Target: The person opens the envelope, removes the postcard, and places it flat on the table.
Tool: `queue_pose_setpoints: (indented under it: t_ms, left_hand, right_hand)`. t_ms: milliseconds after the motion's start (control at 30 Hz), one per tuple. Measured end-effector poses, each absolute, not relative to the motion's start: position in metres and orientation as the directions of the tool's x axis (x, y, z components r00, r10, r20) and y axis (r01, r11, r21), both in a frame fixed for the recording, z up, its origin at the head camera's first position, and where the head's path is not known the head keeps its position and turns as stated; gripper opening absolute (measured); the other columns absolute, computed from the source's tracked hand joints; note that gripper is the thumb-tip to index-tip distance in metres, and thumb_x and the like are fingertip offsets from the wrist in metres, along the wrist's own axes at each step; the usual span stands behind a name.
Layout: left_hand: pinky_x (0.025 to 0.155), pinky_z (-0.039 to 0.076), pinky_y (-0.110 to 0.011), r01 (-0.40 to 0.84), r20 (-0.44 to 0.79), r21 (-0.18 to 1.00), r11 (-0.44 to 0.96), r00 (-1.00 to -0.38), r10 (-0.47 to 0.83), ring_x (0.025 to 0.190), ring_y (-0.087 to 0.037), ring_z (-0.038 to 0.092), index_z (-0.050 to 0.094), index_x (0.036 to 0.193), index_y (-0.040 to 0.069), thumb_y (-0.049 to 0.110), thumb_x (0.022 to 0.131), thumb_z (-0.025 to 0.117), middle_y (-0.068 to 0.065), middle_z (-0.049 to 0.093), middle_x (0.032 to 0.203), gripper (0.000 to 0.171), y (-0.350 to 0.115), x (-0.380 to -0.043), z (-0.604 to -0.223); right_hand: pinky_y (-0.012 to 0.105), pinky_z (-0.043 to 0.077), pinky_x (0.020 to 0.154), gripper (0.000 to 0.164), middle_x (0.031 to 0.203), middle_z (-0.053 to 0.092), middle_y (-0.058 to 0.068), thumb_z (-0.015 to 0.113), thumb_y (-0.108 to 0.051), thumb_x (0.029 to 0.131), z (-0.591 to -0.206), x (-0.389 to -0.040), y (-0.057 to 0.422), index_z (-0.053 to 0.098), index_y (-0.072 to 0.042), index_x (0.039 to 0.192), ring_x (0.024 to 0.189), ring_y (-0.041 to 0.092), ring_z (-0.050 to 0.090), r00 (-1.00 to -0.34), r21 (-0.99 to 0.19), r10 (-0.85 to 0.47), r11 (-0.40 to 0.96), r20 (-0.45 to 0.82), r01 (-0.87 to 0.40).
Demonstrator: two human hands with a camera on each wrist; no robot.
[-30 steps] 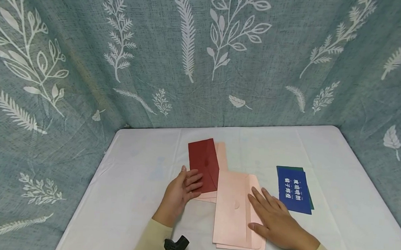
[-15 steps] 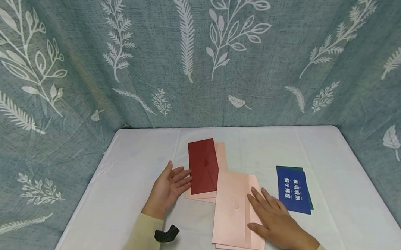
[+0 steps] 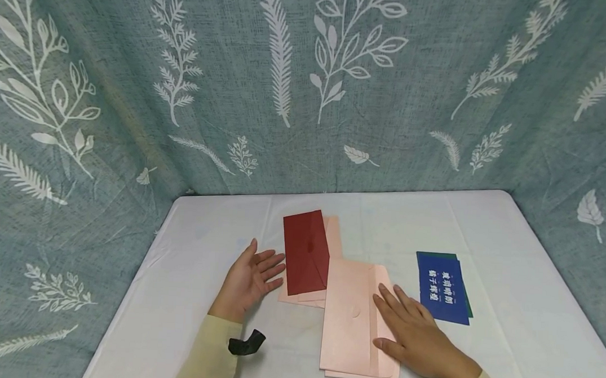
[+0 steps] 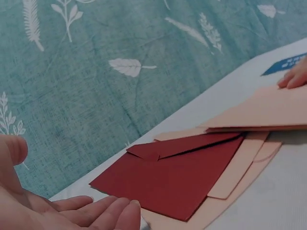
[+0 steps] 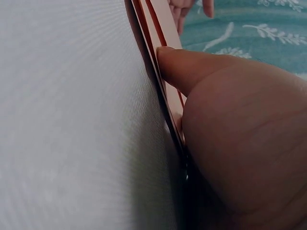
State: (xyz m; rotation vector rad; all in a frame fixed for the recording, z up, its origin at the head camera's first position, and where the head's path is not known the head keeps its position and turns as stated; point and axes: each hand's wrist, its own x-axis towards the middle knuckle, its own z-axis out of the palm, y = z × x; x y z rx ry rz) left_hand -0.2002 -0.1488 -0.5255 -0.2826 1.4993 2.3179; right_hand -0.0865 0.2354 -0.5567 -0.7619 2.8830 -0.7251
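Cards (image 3: 443, 291) right of envelopes (image 3: 347, 318), all on table (image 3: 178, 262).

The red envelope (image 3: 304, 254) hides most of the pink paper (image 3: 334, 235) beneath it. Left of it, my left fingers (image 4: 108, 212) run off the left wrist view's bottom edge. Right of it, my right fingers (image 3: 392, 301) cover part of the front pink envelope (image 3: 348, 320); farther right of it, the blue card (image 3: 439, 307) hides most of the green card (image 3: 452, 256).
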Motion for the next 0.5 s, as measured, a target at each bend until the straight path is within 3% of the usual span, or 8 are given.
queue_pose_setpoints:
  t_ms: [267, 500]
  left_hand:
    - [0.092, 0.054, -0.040, -0.471, -0.418, 0.786, -0.400, -0.882, 0.218, 0.144, -0.041, 0.045, 0.026, 0.164, -0.011, 0.058, 0.115, 0.038, -0.031, 0.041, 0.164, 0.086, -0.1487, -0.2050, -0.5200]
    - [0.092, 0.058, -0.046, -0.461, -0.422, 0.779, -0.425, -0.887, 0.187, 0.124, -0.039, 0.065, 0.030, 0.160, -0.010, 0.057, 0.114, 0.046, -0.032, 0.051, 0.153, 0.083, -0.1452, -0.2101, -0.5169]
  right_hand:
    - [0.065, 0.021, 0.119, 0.078, 0.178, 0.026, 0.010, 0.061, -0.053, 0.109, -0.5578, -0.0860, 0.2349, 0.040, -0.009, 0.169, 0.162, 0.041, 0.018, -0.872, -0.462, -0.486, 0.760, 0.064, -0.457]
    - [0.066, 0.019, 0.120, 0.079, 0.178, 0.024, 0.010, 0.061, -0.053, 0.109, -0.5611, -0.0864, 0.2353, 0.038, -0.009, 0.170, 0.163, 0.041, 0.016, -0.872, -0.471, -0.485, 0.756, 0.064, -0.455]
